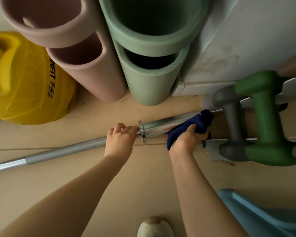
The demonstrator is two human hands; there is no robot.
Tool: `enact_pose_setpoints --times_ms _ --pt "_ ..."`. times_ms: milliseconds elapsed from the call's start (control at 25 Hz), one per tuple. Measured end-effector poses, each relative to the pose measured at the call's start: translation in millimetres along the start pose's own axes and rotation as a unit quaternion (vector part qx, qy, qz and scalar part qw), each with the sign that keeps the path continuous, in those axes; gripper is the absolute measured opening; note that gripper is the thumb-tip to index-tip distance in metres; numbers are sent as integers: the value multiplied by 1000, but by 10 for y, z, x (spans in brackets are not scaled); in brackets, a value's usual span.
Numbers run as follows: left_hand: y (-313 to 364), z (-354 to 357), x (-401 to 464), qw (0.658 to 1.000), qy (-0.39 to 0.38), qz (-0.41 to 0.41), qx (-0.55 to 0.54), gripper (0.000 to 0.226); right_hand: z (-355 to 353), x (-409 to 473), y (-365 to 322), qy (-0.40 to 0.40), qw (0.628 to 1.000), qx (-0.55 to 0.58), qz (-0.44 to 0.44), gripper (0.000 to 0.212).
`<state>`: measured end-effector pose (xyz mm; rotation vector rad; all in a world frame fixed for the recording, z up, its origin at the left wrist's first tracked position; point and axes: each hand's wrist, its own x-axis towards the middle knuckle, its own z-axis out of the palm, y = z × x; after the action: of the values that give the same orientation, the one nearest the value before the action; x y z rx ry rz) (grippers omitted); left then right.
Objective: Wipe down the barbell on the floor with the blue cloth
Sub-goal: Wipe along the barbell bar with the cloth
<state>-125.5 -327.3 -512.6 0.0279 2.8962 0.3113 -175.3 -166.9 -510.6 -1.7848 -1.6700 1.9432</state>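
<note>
A silver barbell (63, 151) lies on the tan floor, running from the lower left up to the right. Its collar sits mid-frame, with the shiny sleeve beyond it. My left hand (120, 139) grips the shaft just left of the collar. My right hand (186, 142) holds the dark blue cloth (193, 127) wrapped over the sleeve near its right end. The sleeve's tip is hidden under the cloth.
A rack with grey (231, 124) and green (266, 117) dumbbells stands close on the right. Rolled pink (92, 77) and green (150, 79) mats lean on the wall behind. A yellow ball (27, 82) sits at left. My shoe (154, 226) is at the bottom.
</note>
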Motion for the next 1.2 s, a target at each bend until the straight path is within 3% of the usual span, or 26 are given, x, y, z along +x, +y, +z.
enact_pose_setpoints --times_ms 120,280,320,400,440,480,560,600,640,720,800,880,960,1000,1120,1160,1200 --pt "5 -31 19 1000 -13 -3 4 18 29 -156 333 -67 996 -2 64 52" --pt "-13 -39 90 999 -26 -28 -39 19 52 201 116 5 998 -29 52 43" --pt "-16 -46 105 998 -23 -33 -46 21 84 219 80 7 999 -42 26 43" --pt "-13 -64 129 997 -39 -42 -45 25 135 -84 152 -32 981 -138 -132 41" --pt "-20 -80 141 997 -52 -46 -42 28 118 -329 271 -78 944 -214 -240 42" --pt "-32 -98 157 996 -67 -47 -37 29 52 -474 435 -116 877 -300 -357 43" --pt "-26 -131 191 995 -91 -39 -23 30 -100 -350 515 -186 699 -438 -534 43" --pt "-34 -137 185 994 -100 -36 -22 30 -104 -212 438 -192 650 -472 -563 39" --pt "-62 -137 162 994 -103 -37 -26 31 -54 -114 388 -167 647 -498 -553 33" --pt "2 -121 170 993 -107 -37 -33 31 88 -123 224 -119 723 -504 -456 29" --pt "-4 -133 133 993 -107 -45 -29 28 227 -477 311 -187 752 -469 -425 34" --pt "-22 -153 110 992 -113 -40 -22 27 151 -696 486 -282 702 -456 -469 34" --pt "-40 -144 87 993 -112 -27 -37 31 61 -593 302 -332 626 -503 -495 35" --pt "-56 -148 75 993 -107 -21 -51 33 60 -472 182 -323 614 -537 -480 33" --pt "-236 -254 -15 992 -92 -14 -83 43 190 -427 86 -224 654 -573 -439 23" --pt "-350 -329 -75 992 -91 -21 -85 48 215 -563 167 -218 626 -572 -483 21" --pt "-492 -400 -144 991 -94 -34 -83 53 216 -651 318 -242 568 -564 -548 21"
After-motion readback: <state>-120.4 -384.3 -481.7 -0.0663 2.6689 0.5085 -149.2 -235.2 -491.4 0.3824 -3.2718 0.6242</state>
